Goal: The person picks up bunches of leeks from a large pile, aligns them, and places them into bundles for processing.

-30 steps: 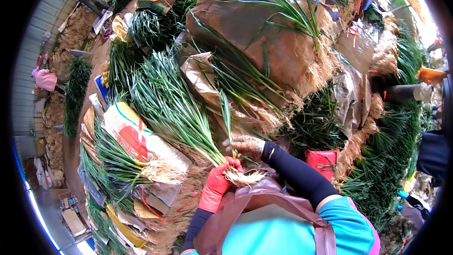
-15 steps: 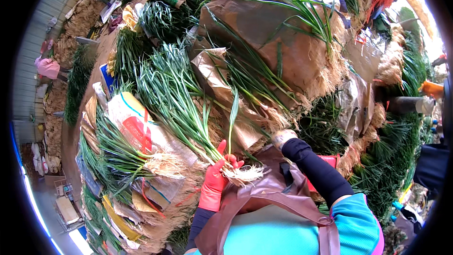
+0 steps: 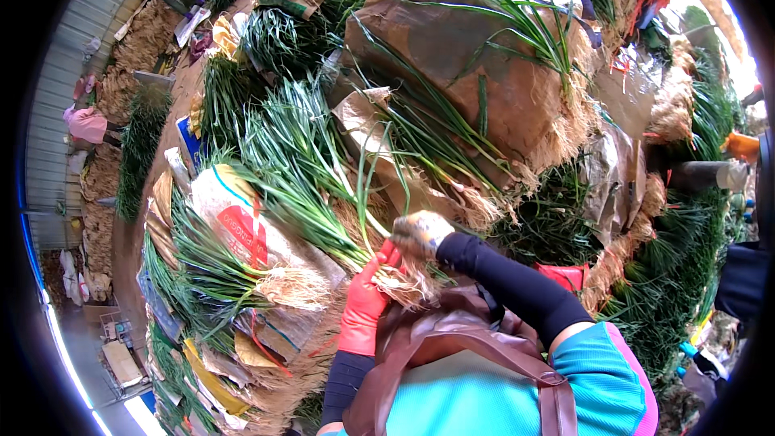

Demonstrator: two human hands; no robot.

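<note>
My left hand [image 3: 367, 303], in a red glove, is closed around the lower stalks of a bunch of green garlic [image 3: 343, 249]. Its long leaves spread up and left over the heap, and pale stringy roots hang beside the fingers. My right hand [image 3: 422, 234], in a pale patterned glove, is closed just above the left fingertips, at the base of the stalks. Roots show below it, but its grip is partly hidden. Another rooted bunch [image 3: 286, 287] lies left of my left hand on a printed white sack [image 3: 230, 202].
Brown paper sheets [image 3: 452, 56] cover part of the heap ahead, with loose stalks [image 3: 452, 169] on them. A red object [image 3: 563, 276] lies right of my right arm. More greens [image 3: 662, 266] are piled at right. Two people work at far left, one in pink [image 3: 87, 125].
My right hand has moved left from the loose roots to the bunch at my left hand and is now closed there. The left fingers have drawn in closer around the stalks.
</note>
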